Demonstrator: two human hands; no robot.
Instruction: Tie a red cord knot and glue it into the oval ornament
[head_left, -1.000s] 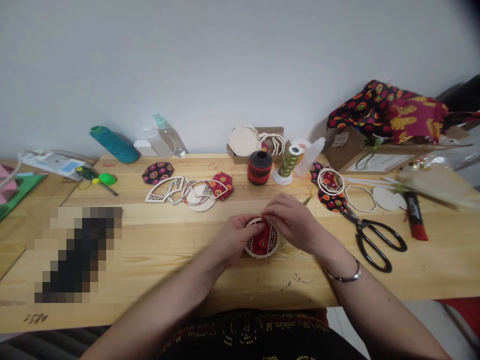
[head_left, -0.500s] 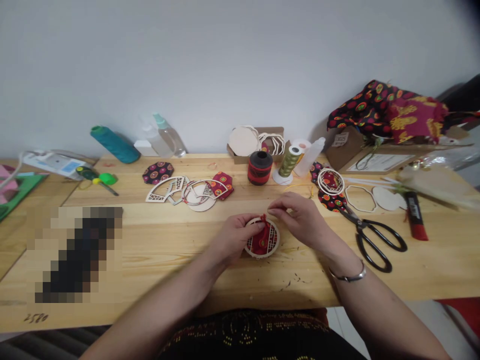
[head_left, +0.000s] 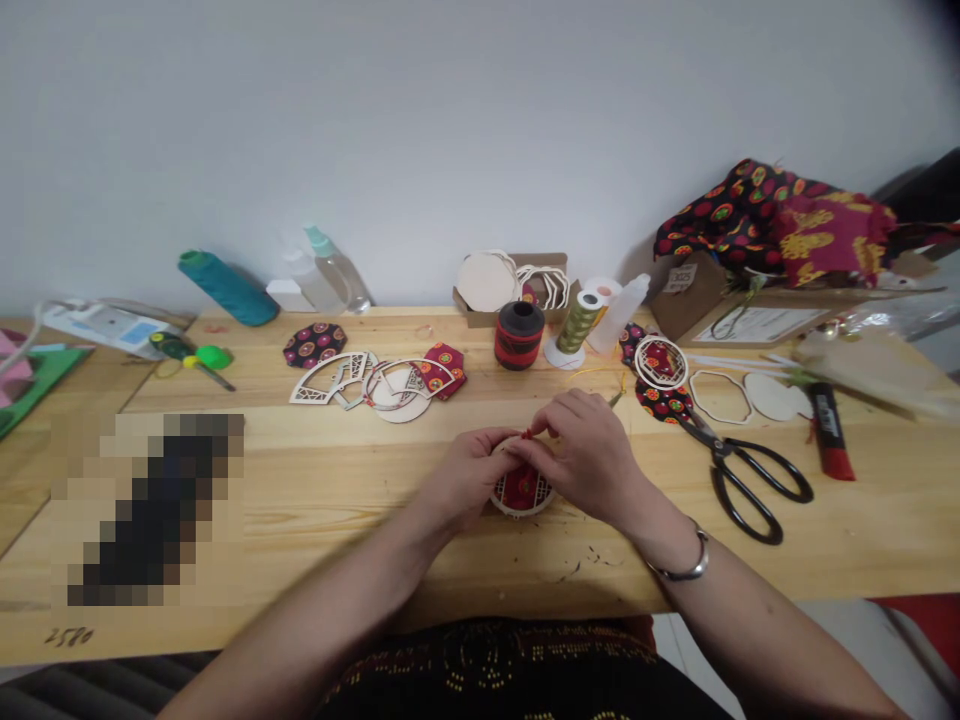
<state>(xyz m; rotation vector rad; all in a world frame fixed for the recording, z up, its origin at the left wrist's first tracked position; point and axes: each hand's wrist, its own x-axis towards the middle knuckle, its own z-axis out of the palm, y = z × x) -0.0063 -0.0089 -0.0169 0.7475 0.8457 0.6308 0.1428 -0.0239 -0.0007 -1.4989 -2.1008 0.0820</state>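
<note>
A round wooden lattice ornament backed with red patterned fabric is held just above the near part of the table. My left hand grips its left and upper edge, thumb across the front. At the top, a small bit of red cord shows between my hands. My right hand has its fingers pinched at that cord, its thumb lying over the ornament's upper face. The fingertips partly cover the knot, and the ornament's right upper edge is hidden behind the right hand.
Black-handled scissors lie to the right, beside a red-and-black tube. Behind my hands stand a red thread spool and a gold thread spool. Fan-shaped wooden frames and a screwdriver lie to the left.
My right hand has moved left and slightly down, from just off the cord's end onto the top of the ornament. My left hand keeps its hold.
</note>
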